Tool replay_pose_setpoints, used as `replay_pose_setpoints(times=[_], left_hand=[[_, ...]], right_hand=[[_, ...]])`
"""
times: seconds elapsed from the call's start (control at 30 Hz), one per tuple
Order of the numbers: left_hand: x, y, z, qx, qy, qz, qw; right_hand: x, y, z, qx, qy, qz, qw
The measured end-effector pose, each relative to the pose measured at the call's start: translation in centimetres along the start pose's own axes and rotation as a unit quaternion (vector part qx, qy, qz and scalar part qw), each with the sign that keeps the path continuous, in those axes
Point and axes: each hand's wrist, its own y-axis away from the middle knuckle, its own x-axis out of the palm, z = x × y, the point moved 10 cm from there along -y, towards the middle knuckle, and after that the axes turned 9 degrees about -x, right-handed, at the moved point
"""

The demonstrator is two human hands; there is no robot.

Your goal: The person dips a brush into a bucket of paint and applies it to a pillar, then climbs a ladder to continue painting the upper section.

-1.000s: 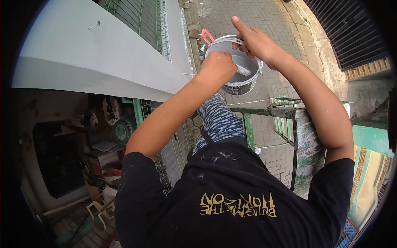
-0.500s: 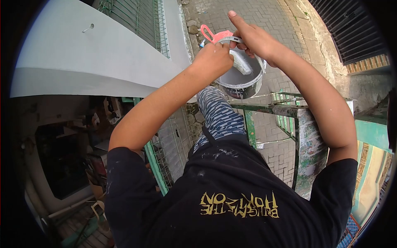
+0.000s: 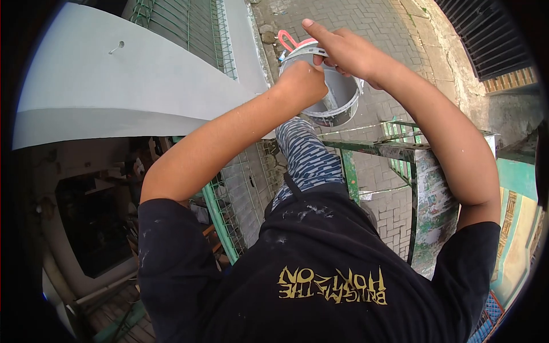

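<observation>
Bucket [image 3: 337,118] is partly hidden behind the left hand [image 3: 303,84].

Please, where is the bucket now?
In the head view, the bucket is at upper centre, beneath the left hand and right hand, beyond the patterned trousers.

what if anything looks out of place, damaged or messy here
Pale smears mark the front of the black shirt, like splashed paint. The green frame at right looks damaged: its coating is patchy and worn. The bucket has whitish streaks around its rim.
</observation>
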Motion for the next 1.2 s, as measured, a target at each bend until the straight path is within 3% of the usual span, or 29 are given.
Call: replay_pose_setpoints(times=[0.33, 0.5, 0.6, 0.73, 1.07, 1.13, 1.2], left_hand=[[2.3, -1.2, -1.3, 0.002, -0.043, 0.011, 0.999], [1.9, -1.8, -1.9, 0.003, -0.04, -0.062, 0.997], [1.5, -1.9, -2.6, 0.009, -0.054, -0.007, 0.998], [0.9, -1.9, -3.4, 0.006, -0.075, -0.039, 0.996], [-0.2, -1.1, -2.1, -0.021, -0.006, -0.056, 0.998], [-0.8, -0.7, -1.8, -0.018, 0.003, -0.068, 0.997], [0.3, 0.0, -0.7, -0.068, 0.024, 0.072, 0.995]], right_hand=[[0.1, 0.6, 1.0, -0.006, 0.017, 0.038, 0.999], [0.5, -0.1, 0.2, -0.012, 0.025, 0.034, 0.999], [0.6, -0.2, -0.2, 0.003, 0.03, 0.033, 0.999], [0.8, -0.1, 0.0, -0.005, 0.017, 0.047, 0.999], [0.6, -0.7, -0.3, -0.02, 0.048, 0.035, 0.998], [0.9, -0.2, 0.2, -0.019, 0.033, 0.071, 0.997], [0.8, -0.4, 0.0, -0.024, 0.029, 0.064, 0.997]])
